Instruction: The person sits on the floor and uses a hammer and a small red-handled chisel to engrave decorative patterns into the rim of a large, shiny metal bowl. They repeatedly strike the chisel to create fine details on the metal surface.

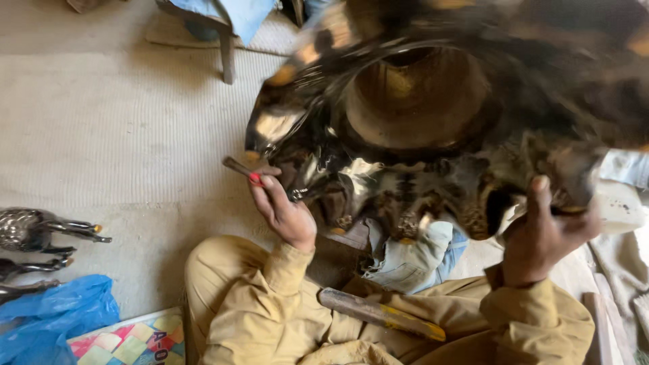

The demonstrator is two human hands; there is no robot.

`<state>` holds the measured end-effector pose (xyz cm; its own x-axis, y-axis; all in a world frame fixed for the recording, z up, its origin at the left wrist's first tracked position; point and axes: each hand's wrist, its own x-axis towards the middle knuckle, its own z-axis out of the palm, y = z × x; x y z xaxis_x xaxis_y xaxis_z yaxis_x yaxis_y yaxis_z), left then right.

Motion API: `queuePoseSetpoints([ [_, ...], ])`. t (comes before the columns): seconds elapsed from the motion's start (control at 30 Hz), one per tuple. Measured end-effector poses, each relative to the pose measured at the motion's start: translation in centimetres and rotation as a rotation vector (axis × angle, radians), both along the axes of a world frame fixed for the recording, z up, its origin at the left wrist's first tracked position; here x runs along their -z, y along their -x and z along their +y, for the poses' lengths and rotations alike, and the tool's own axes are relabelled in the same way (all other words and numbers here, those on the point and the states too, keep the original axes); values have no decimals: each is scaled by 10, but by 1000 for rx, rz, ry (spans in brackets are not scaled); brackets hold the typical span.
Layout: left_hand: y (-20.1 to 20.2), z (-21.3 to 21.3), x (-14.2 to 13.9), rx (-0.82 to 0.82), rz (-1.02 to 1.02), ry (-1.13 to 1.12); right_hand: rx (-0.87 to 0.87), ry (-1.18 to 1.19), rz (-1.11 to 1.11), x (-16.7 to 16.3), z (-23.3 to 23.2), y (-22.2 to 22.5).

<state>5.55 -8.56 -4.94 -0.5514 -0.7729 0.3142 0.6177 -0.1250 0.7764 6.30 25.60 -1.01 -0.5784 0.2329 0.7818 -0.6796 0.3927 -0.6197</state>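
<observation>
A: Clothing, head view?

B: Mustard-tan long-sleeved top. Sleeves reach the wrists; cuffs are plain and slightly bunched. Left hand [284, 213] and right hand [544, 233] are bare: no gloves, rings or watch visible.

A: Legs?

B: Trousers in the same mustard-tan cloth, loose and creased at the knee.

A: Markings?

B: None seen. Fabric looks matte, woven and heavily wrinkled. Fastenings can't be made out.

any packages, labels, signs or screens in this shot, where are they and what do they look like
Flat printed box or board: bottom left on the floor beside the person's knee, a patchwork of pink, yellow, green and blue squares with a white edge and some red lettering.
Blue plastic bag: lower left corner, crumpled, partly lying over that printed piece.
No signs or screens are in view.
</observation>
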Motion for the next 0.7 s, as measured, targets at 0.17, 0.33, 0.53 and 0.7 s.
queuePoseSetpoints([
  [0.17, -23, 30, 27, 34, -70, -101, -7, -19, -34, -84, -24, -21],
  [0.33, -22, 35, 40, -27, -120, 130, 20, 26, -85, -101, -29, -30],
  [0.53, -28, 36, 35, -19, -43, 243, -10, 197, -202, -80, -7, -44],
  [0.7, -49, 31, 19, 37, -41, 299, -115, 84, -177, -79, 4, -69],
])
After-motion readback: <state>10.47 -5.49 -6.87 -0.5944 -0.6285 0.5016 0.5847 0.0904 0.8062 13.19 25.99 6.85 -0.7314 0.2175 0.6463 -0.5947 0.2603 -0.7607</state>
